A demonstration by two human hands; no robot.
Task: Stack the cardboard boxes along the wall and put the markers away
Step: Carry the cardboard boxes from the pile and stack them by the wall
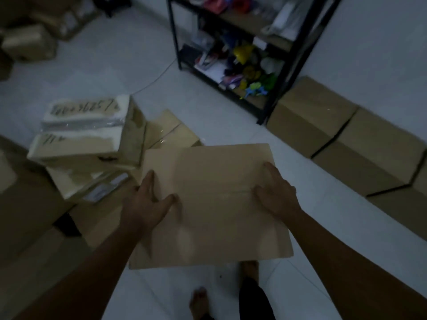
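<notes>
- Plain cardboard box (212,204) held above the floor, just in front of the person; left hand (147,202) and right hand (277,192) each have a grip on a side.
- Row of boxes (342,135) already along the wall, beside the shelf unit (231,54).
- Labelled boxes (87,139) piled left, apparently still unstacked.
- Markers not identifiable; too dim.

We are looking down from head height through one wide-angle camera, facing forward over the white floor (208,107). Our hands, left hand (147,204) and right hand (277,192), are sitting close beneath the lens; the shelf (272,107) and wall (381,42) are lying farther ahead.
</notes>
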